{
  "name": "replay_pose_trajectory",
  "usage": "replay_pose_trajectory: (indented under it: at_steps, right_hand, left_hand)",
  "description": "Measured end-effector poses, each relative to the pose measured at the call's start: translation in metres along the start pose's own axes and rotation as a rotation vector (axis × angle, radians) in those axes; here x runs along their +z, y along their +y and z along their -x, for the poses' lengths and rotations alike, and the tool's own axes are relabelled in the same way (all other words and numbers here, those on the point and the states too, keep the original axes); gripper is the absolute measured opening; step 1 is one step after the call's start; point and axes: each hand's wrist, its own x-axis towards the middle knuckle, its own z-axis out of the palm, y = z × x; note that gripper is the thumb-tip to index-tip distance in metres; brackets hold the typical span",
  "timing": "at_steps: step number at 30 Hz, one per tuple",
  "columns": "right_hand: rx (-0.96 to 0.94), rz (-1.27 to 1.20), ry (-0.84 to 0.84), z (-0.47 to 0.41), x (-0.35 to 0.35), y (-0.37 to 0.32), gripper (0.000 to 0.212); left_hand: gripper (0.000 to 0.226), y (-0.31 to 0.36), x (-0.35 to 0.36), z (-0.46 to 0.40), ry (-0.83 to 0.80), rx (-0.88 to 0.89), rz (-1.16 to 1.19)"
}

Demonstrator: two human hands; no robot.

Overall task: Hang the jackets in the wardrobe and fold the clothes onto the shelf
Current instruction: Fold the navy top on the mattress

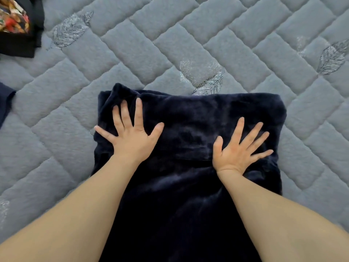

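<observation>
**Navy plush garment pressed flat on the bed**

Fuzzy navy garment (pixel 188 148) lies mid-frame on the grey quilted bedspread (pixel 207 44). Left hand (pixel 132 137) and right hand (pixel 238 150) rest flat on it, well apart, fingers splayed. Floral-and-black clothes (pixel 17 25) sit way off at 10 o'clock.

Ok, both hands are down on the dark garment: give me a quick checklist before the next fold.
1. Left hand flat, fingers spread on the navy fleece garment: ok.
2. Right hand flat on it too: ok.
3. Far edge of the garment lies straight: not ok, its far left corner is bunched up.
4. Garment lies on the grey quilted bedcover, with bare cover around its far end: ok.
5. Floral and black clothes at far left lie apart from it: ok.
6. Near end of the garment smoothed: cannot tell, it runs out of view.
</observation>
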Motion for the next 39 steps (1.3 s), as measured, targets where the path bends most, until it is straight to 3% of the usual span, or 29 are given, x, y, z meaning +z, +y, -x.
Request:
replay_pose_trajectory:
  at_steps: [15,18,21,23,24,25,27,29,31,33,35,37,39]
  right_hand:
    - [-0.020,-0.012,0.064,0.001,-0.005,-0.003,0.077]
    - [-0.070,-0.050,0.005,0.006,-0.019,0.003,0.074]
    - [-0.257,-0.133,-0.078,0.021,-0.037,0.033,0.069]
    - [-0.366,-0.105,-0.121,0.055,-0.051,0.067,0.071]
    - [-0.367,-0.072,-0.173,0.077,-0.057,0.087,0.075]
    - [-0.325,-0.044,-0.243,0.100,-0.063,0.108,0.082]
    - [-0.184,0.034,-0.382,0.146,-0.077,0.145,0.096]
    - [-0.006,0.055,-0.418,0.177,-0.087,0.168,0.108]
    - [0.262,-0.099,-0.392,0.195,-0.095,0.179,0.108]
    - [0.413,-0.231,-0.427,0.204,-0.100,0.185,0.080]
    - [0.364,-0.238,-0.614,0.206,-0.108,0.190,0.048]
    - [0.380,-0.450,-0.829,0.196,-0.115,0.199,0.032]
    - [0.556,-0.821,-1.046,0.182,-0.128,0.219,0.028]
  left_hand:
    - [0.092,0.010,-0.003,-0.024,-0.106,0.002,-0.253]
    - [0.083,0.023,-0.012,0.003,0.091,0.162,-0.439]
    - [0.067,0.036,-0.007,0.067,0.283,0.454,-0.343]
    - [0.061,0.033,0.010,0.125,0.215,0.719,-0.237]
    - [0.062,0.030,0.020,0.155,0.073,0.816,-0.223]
    - [0.068,0.026,0.031,0.182,-0.088,0.857,-0.252]
    - [0.082,0.019,0.056,0.224,-0.353,0.767,-0.333]
    - [0.091,0.019,0.075,0.256,-0.394,0.683,-0.377]
    - [0.093,0.023,0.083,0.279,-0.350,0.724,-0.460]
    - [0.093,0.023,0.084,0.298,-0.344,0.778,-0.525]
    - [0.081,0.023,0.079,0.314,-0.384,0.779,-0.581]
    - [0.049,0.030,0.073,0.324,-0.359,0.729,-0.596]
    - [0.019,0.049,0.071,0.326,-0.402,0.717,-0.478]
